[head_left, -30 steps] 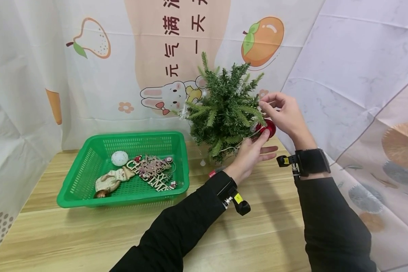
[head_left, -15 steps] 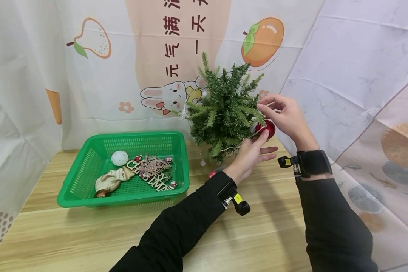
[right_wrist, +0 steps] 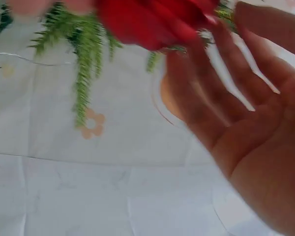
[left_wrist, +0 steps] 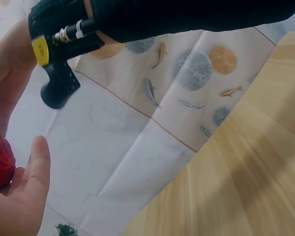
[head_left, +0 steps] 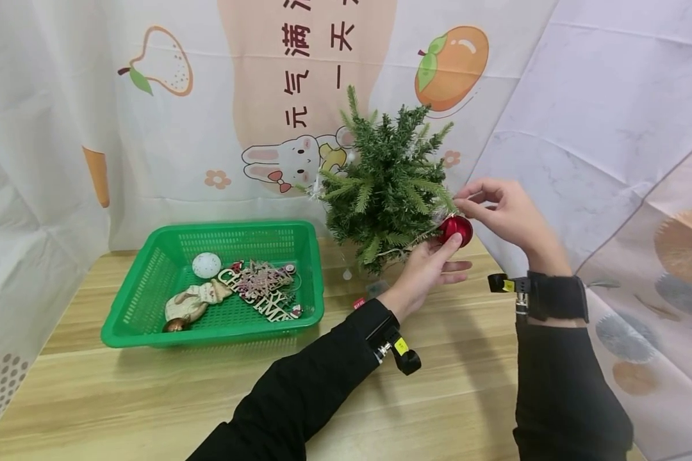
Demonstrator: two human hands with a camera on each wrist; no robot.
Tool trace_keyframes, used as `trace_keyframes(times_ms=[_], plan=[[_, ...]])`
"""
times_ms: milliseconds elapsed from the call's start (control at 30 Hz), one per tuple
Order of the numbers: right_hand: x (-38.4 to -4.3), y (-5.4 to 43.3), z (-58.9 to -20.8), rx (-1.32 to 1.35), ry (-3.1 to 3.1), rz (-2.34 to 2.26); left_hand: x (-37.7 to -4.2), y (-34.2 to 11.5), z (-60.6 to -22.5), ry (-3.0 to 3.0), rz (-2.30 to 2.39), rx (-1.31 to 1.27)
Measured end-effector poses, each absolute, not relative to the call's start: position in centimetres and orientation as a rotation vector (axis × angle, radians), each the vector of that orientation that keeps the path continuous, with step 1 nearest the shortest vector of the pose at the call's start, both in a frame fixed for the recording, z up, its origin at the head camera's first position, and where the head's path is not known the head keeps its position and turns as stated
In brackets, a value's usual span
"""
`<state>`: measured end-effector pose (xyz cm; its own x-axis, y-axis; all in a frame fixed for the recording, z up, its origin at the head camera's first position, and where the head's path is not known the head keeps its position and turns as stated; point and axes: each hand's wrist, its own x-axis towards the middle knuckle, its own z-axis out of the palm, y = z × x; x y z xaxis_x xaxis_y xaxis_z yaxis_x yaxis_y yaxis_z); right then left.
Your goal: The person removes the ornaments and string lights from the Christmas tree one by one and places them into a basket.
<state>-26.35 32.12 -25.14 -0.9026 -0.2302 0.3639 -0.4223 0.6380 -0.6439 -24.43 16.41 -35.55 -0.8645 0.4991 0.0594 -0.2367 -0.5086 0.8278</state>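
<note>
A red Christmas bauble (head_left: pixel 457 231) hangs at the right side of a small artificial Christmas tree (head_left: pixel 386 173). My left hand (head_left: pixel 423 272) holds it from below, thumb against its front. Just above, my right hand (head_left: pixel 504 208) brings thumb and fingertips together at the bauble's top, beside a branch tip; the fine string there is hard to make out. In the left wrist view, the bauble (left_wrist: pixel 0 160) is cut off by the frame edge. Blurred in the right wrist view, the bauble (right_wrist: pixel 152 19) is close to the right fingers (right_wrist: pixel 199 98).
A green basket (head_left: pixel 112 320) stands left of the tree. It contains a speckled white ball (head_left: pixel 206 265), a gnome-like figure (head_left: pixel 193 301) and wooden letter ornaments (head_left: pixel 259 298). A pale wire (head_left: pixel 403 248) runs along the lower branches. A patterned curtain hangs behind the wooden table (head_left: pixel 179 397).
Both hands stay at the bauble. The right hand has moved lower and to the right, and the bauble has shifted slightly down and right. The head view has shifted a little.
</note>
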Motion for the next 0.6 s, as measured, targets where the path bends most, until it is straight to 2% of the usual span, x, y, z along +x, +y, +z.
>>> trace_keyframes(times_ms=[200, 600], plan=[[-24.7, 32.8, -25.7, 0.488, -2.78, 0.978, -24.1, 15.8, -36.5, 1.327, 2.305, 0.463], [-21.0, 32.9, -26.7, 0.59, -2.829, 0.959, -23.0, 13.9, -37.4, 1.518, 2.093, 0.598]])
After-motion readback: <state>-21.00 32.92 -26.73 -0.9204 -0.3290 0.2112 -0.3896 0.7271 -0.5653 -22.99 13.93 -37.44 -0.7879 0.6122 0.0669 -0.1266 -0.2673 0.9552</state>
